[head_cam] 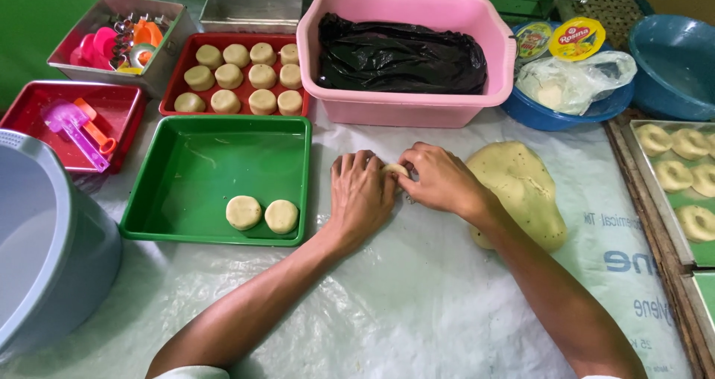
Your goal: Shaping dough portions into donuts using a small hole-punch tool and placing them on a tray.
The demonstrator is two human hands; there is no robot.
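Step in hand: shaping one small dough piece point(395, 170), pinched between the left hand point(363, 193) and right hand point(441, 179), both curled closed on it, low over the plastic-covered tabletop point(417, 304). The next move likely calls for a light, even press.

Right of the hands: dough mass point(521, 193).
Left: green tray point(186, 170), two pucks.
Beyond that: red tray point(182, 74), eleven pucks.
Ahead: pink tub point(406, 107), black bag.

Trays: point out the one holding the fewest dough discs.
The green tray, just left of the left hand, holds only two dough discs. The red tray behind it holds eleven, and the other red tray holds only plastic tools.
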